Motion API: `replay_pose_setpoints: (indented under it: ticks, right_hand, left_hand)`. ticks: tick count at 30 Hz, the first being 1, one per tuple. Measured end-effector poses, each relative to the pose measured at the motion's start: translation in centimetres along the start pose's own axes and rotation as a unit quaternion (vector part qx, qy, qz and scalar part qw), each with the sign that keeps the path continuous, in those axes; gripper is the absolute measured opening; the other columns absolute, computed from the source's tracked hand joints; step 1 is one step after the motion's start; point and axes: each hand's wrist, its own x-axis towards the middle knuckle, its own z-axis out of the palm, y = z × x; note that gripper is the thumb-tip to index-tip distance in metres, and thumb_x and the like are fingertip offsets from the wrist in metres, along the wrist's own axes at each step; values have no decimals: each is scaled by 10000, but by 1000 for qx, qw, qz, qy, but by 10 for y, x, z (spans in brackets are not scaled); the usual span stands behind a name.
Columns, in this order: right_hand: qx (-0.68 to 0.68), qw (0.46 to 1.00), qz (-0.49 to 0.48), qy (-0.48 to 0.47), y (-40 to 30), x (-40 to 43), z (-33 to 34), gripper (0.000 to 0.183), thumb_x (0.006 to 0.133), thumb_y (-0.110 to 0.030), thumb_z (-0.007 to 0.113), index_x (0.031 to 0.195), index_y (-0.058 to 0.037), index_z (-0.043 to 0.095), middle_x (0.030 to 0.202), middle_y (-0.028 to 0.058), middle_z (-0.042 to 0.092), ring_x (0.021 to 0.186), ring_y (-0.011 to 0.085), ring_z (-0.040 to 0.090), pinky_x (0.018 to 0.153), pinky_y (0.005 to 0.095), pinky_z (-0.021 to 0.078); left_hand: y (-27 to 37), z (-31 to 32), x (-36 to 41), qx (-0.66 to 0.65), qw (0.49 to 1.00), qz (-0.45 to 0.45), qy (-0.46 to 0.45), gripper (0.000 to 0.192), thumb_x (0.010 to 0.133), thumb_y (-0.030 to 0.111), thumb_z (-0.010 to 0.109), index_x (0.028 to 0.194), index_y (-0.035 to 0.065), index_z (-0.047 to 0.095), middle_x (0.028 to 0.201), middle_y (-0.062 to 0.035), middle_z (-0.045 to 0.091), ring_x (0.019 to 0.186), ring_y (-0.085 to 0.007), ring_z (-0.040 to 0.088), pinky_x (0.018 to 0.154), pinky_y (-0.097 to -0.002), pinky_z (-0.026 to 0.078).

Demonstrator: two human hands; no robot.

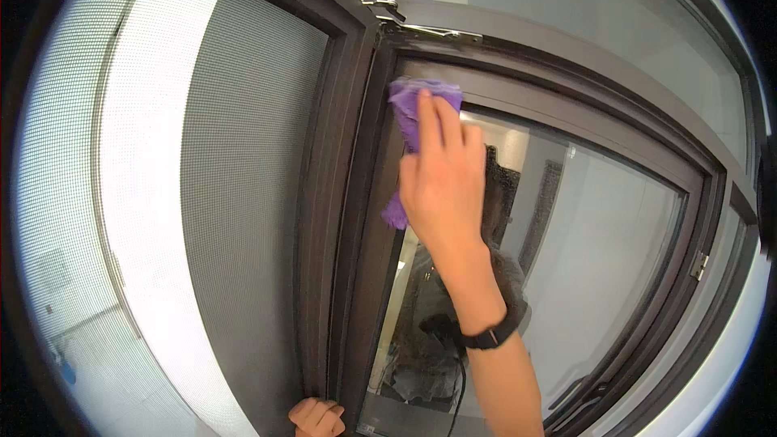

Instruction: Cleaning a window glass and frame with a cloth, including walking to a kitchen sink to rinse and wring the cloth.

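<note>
My right hand [446, 170] presses a purple cloth [425, 103] against the upper left corner of a brown window sash [546, 94]. The cloth's lower end hangs out to the left of the wrist side of the hand. A black band circles my right wrist. Low in the view, my left hand [317, 417] rests with curled fingers at the brown frame between the mesh screen [249, 164] and the sash; whether it grips the frame is hard to tell. The window glass [595, 255] reflects a person in dark clothes.
A metal hinge arm [443, 30] lies along the frame's top corner. A dark window handle [573, 391] sits at the lower right, and a metal latch piece [700, 266] is on the right frame. Another glass pane [583, 18] stands above.
</note>
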Motion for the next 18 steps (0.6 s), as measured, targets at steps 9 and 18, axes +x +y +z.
replay_pose_setpoints:
  ticks: [9,18]
  right_hand:
    - [-29,995,-82,49,8,28,28,429,761,-43,584,1174,73,564,1357,183,476,1199,349,447,1077,482,337]
    - [58,984,-29,-165,-45,-120,10,514,807,-73,499,1277,135,473,1469,232,360,1336,379,367,1128,519,253]
  left_hand:
    - [-6,17,-11,-16,992,44,117,207,709,158,588,511,105,565,425,-34,471,319,-130,405,285,-251,304]
    - [15,-25,0,-59,993,-58,-80,106,705,39,594,617,96,608,613,-49,579,458,-194,515,414,-300,413]
